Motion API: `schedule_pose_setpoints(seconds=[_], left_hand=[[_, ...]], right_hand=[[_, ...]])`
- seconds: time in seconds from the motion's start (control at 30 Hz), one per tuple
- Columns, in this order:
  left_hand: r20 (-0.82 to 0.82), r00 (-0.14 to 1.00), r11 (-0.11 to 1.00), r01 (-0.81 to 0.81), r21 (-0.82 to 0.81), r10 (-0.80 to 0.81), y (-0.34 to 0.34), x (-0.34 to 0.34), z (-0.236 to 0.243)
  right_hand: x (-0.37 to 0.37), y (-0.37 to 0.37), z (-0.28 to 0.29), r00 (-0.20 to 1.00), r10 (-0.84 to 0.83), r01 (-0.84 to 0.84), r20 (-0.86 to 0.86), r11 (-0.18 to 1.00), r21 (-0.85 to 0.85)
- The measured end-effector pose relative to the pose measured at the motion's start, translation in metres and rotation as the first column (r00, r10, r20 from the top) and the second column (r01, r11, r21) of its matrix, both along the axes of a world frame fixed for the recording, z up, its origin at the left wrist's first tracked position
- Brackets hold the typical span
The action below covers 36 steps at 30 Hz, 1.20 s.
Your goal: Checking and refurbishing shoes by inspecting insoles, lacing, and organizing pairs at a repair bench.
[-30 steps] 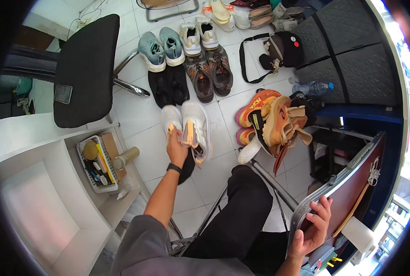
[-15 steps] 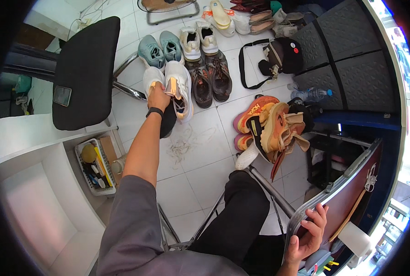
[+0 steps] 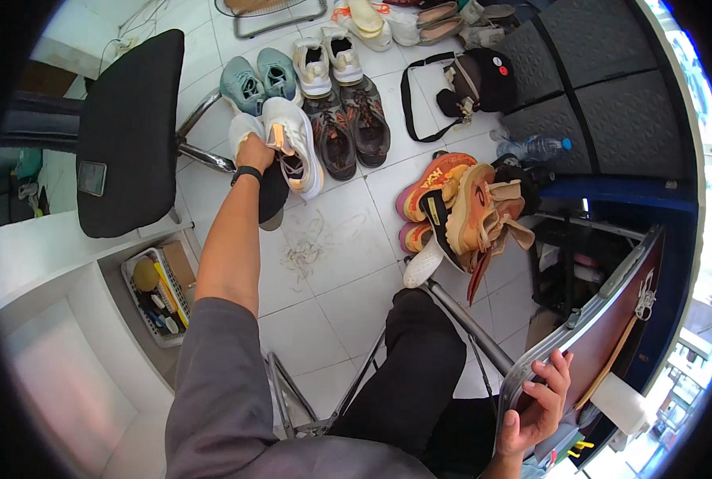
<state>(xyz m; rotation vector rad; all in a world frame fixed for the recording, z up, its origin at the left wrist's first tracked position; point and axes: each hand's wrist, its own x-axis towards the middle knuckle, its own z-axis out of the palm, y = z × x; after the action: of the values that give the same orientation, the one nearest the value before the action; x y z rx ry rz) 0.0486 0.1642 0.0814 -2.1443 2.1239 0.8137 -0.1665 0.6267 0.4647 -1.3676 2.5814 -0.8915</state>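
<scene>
Left hand [image 3: 255, 153]: I see it pinching white shoes [image 3: 298, 132]
Axis: near to far — toes beyond that hand
Right hand [image 3: 541, 403]: loosely spread — at the table [image 3: 594, 359], farther right

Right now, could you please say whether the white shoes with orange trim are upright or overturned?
Upright: the white shoes, gripped by the left hand, show the right shoe's opening facing up.

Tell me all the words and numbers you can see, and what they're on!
Orange shoe: big lettering on its side, which I won't copy.
White badge and red badge on the black bag: too small to read.
Plastic bottle: any print is too blurred.
Phone: nothing readable.
</scene>
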Motion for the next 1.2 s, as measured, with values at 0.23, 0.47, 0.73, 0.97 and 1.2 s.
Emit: schedule_pose_setpoints(seconds=[0.23, 0.47, 0.73, 0.97, 1.2], left_hand=[[0.016, 0.996, 0.995, 0.084, -0.057, -0.083, 0.01, -0.014, 0.0], [0.002, 0.985, 0.983, 0.17, -0.067, -0.17, 0.012, -0.011, 0.009], [-0.402, 0.893, 0.976, 0.149, -0.16, -0.202, 0.098, 0.039, 0.033], [-0.356, 0.934, 0.999, 0.016, 0.034, -0.002, 0.237, 0.053, -0.003], [-0.321, 0.947, 1.0, 0.01, -0.01, -0.012, 0.243, 0.041, -0.067]], right_hand=[[-0.001, -0.002, 0.004, 1.0, -0.015, 0.014, 0.017, 0.998, 0.053], [-0.003, -0.001, 0.003, 1.0, -0.005, 0.005, 0.031, 1.0, -0.009], [-0.005, -0.001, 0.005, 0.998, 0.015, -0.014, 0.055, 1.0, -0.013], [-0.006, 0.0, 0.004, 0.999, 0.034, -0.034, 0.031, 0.999, -0.007], [-0.004, -0.003, 0.003, 0.999, 0.027, -0.025, 0.042, 0.999, -0.035]])
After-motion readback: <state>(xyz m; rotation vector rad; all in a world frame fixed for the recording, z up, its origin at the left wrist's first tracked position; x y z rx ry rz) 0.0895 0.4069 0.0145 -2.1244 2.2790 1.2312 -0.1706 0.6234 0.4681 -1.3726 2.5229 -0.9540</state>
